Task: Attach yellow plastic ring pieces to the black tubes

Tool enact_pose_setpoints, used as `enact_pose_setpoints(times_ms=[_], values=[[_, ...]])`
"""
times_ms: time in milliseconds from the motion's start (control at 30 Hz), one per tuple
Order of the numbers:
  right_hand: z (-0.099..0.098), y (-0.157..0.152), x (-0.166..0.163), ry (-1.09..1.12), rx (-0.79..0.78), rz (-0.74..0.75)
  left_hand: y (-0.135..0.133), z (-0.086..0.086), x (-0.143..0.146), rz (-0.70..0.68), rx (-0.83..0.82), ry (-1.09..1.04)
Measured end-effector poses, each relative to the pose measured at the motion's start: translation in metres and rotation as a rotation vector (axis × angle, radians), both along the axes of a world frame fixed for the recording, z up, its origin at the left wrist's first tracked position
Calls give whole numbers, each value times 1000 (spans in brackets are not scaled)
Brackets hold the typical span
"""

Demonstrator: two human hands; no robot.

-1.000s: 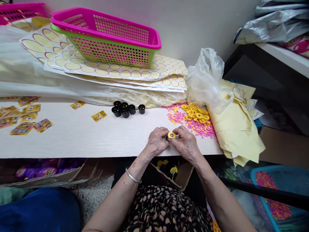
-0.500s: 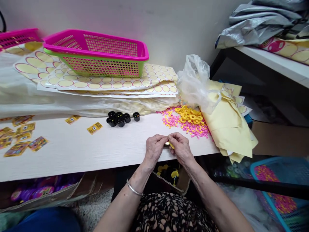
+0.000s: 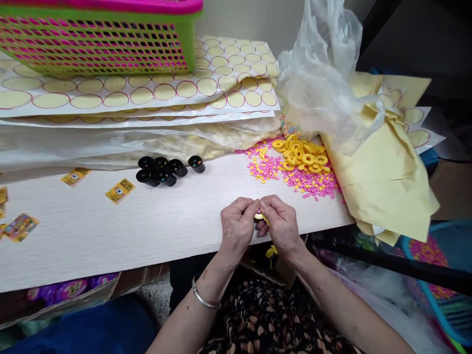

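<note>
My left hand (image 3: 238, 223) and my right hand (image 3: 283, 223) meet above the table's front edge, thumbs and fingers pinched together. Between the fingertips they share a small yellow plastic piece (image 3: 259, 216) with a pink bit at its top; the fingers cover most of it. Behind my right hand lies a heap of yellow ring-shaped pieces (image 3: 308, 159), among scattered pink and yellow beads (image 3: 311, 186). Several small black cups (image 3: 165, 177) stand grouped on the table to the left, with coloured bits visible inside some.
Small printed yellow cards (image 3: 120, 191) lie on the left of the white table (image 3: 177, 216). Sticker sheets (image 3: 155, 92) carry a green and pink basket (image 3: 184, 44). A clear plastic bag (image 3: 320, 78) and folded yellow paper (image 3: 391, 182) stand at the right. Below is a blue basket (image 3: 455, 295).
The view has moved closer to the table. Both hands still pinch the yellow piece, and a pink bit now shows between the fingertips.
</note>
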State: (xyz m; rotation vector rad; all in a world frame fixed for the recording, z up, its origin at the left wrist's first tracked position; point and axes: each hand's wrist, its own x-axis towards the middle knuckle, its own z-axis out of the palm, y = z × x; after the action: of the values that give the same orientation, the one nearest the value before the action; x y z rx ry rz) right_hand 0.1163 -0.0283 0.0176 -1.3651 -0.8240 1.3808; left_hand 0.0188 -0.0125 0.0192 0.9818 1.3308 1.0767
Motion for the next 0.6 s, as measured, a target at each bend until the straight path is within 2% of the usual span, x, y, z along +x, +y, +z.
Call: enact_pose_setpoints(times_ms=[267,467,600], values=[[-9,-6,0,133,-36,-5,-4,-12,-8,-89,-2,76],[-10,-9,4,163,35,18,-5,-10,-25,-381,174,39],[-5,-12,12,165,64,23,-3,-9,-24,-457,272,121]])
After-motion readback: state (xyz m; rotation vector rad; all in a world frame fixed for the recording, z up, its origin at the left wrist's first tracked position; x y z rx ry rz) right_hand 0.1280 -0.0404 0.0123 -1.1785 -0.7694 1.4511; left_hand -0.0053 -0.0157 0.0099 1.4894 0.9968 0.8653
